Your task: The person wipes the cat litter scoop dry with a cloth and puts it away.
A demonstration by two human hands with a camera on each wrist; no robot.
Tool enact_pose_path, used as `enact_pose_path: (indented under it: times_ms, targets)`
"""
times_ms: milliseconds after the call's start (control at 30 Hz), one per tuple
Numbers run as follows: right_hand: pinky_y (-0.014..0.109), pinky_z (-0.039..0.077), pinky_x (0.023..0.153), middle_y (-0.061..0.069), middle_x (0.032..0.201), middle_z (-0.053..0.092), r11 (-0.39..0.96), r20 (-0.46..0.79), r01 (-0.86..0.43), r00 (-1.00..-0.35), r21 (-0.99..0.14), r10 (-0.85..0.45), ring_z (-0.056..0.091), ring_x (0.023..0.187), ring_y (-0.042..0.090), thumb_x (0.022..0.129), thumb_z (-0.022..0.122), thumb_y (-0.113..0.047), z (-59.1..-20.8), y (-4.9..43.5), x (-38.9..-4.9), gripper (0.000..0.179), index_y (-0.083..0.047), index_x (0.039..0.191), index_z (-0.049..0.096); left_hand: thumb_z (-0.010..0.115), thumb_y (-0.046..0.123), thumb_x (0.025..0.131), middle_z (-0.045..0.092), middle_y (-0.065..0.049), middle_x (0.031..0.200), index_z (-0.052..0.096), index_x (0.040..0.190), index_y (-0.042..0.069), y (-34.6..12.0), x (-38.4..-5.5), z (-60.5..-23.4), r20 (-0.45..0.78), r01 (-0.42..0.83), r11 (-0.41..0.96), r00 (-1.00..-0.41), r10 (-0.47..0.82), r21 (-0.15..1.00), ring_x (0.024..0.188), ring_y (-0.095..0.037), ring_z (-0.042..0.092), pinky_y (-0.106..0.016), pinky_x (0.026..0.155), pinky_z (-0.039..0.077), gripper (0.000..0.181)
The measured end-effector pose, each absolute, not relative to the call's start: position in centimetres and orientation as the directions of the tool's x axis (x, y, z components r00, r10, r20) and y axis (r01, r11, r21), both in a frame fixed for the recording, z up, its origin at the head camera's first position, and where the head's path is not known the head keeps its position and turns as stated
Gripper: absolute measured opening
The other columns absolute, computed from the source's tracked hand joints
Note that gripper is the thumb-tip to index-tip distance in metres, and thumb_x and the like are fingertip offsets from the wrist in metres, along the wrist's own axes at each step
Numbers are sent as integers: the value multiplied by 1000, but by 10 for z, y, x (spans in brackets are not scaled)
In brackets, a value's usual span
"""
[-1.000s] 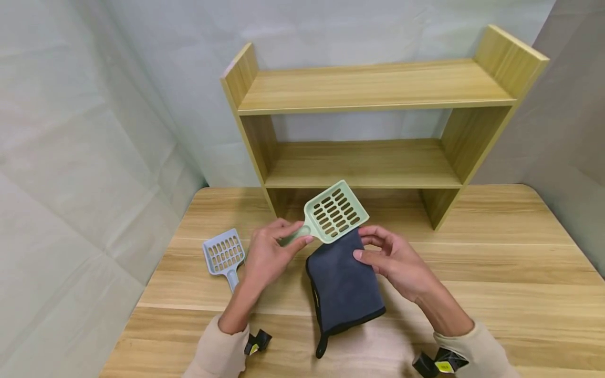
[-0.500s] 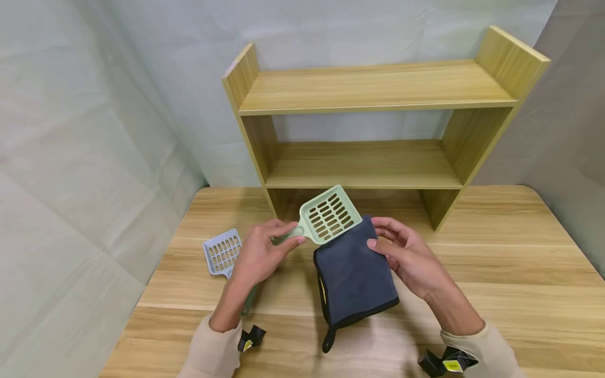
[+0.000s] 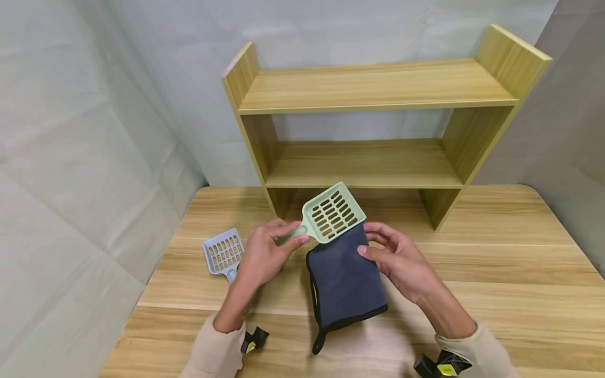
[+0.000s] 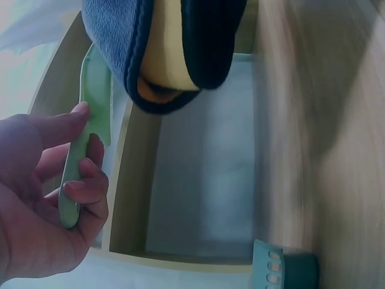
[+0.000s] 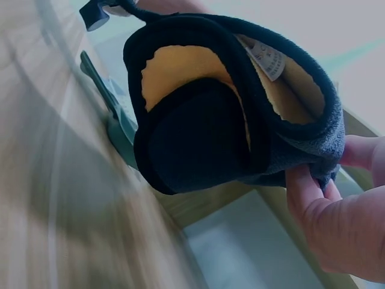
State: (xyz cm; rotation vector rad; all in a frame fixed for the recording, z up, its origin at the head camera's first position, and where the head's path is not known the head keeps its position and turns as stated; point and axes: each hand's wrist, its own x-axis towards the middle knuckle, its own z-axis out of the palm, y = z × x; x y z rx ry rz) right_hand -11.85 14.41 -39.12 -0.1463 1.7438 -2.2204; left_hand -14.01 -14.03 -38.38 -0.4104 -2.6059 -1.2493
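My left hand [image 3: 264, 254] grips the handle of a pale green slotted litter scoop [image 3: 311, 220], held above the table. The left wrist view shows the fingers curled round that handle, with the scoop [image 4: 96, 90] seen nearly edge-on. A folded dark blue-grey cloth [image 3: 347, 281] with black edging and a hanging loop touches the scoop's lower edge. My right hand [image 3: 402, 262] pinches the cloth near its upper right corner. In the right wrist view, the yellow inside of the cloth [image 5: 174, 72] and a white label show.
On the table [image 3: 510, 283] at left lies a light blue slotted scoop [image 3: 231, 274]. A dark green scoop [image 5: 123, 141] lies there too, mostly hidden by my left arm in the head view. A wooden two-tier shelf [image 3: 378, 89] stands behind my hands.
The cloth slid right along the scoop's edge with my right hand, then came back left. The pale green scoop shifted slightly left and back. Both grips stay the same.
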Motion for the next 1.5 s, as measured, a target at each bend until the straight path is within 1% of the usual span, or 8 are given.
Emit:
enact_pose_path:
  times_ms: [200,267,333,567,867,1067,1200,1500]
  targets:
    - [16,45,63,-2,121,62,-157,-129,187,-938,-970,-323,57,77,2,99,72,-2,-394,138,-116,43,-5,138,55,90,19,88,81,-9,103,79,124,2,-136,-139,-385,345,364,577,-927,148,731,91,-20,72,-37,75,56,42]
    - [17,46,64,-1,121,62,-149,-124,183,-933,-972,-338,56,77,2,99,71,-2,-396,136,-116,44,-2,139,54,91,19,87,81,-9,103,79,124,2,-135,-138,-385,353,369,580,-924,146,726,92,-21,73,-40,77,57,42]
    - [17,47,65,0,121,63,-142,-121,180,-930,-973,-348,56,77,2,99,71,-2,-398,135,-116,45,-1,140,53,91,19,87,81,-9,103,79,124,3,-134,-138,-385,356,369,586,-923,143,722,93,-21,74,-39,77,57,42]
    - [17,53,71,0,121,63,-159,-106,173,-926,-972,-361,62,82,3,100,70,-2,-395,137,-115,49,2,144,51,90,19,87,81,-9,102,78,125,2,-136,-139,-384,338,358,584,-929,149,728,87,-18,69,-25,72,49,43]
    - [17,56,72,-2,120,65,-207,-79,155,-939,-966,-336,67,84,4,102,68,-1,-387,152,-119,39,-9,139,56,89,23,90,81,-9,108,79,126,6,-142,-140,-382,291,313,624,-946,141,716,90,-18,70,-27,74,51,41]
    - [15,54,69,-3,119,65,-225,-74,153,-943,-962,-326,67,83,3,102,67,0,-386,155,-119,38,-10,137,57,89,21,89,81,-8,107,79,125,5,-145,-141,-381,288,311,618,-947,140,722,91,-18,71,-27,77,51,41]
    - [14,50,65,-3,120,65,-213,-84,159,-943,-964,-322,65,83,2,101,69,0,-387,151,-117,39,-11,137,58,89,22,89,81,-8,106,79,125,6,-144,-139,-380,279,302,621,-950,138,723,90,-17,69,-27,75,51,40]
    - [21,57,76,1,123,63,-180,-83,167,-912,-969,-401,68,90,7,100,69,-1,-396,137,-114,46,-3,143,53,89,22,89,81,-7,104,78,127,4,-139,-136,-381,287,316,618,-946,150,720,87,-17,68,-25,72,49,43]
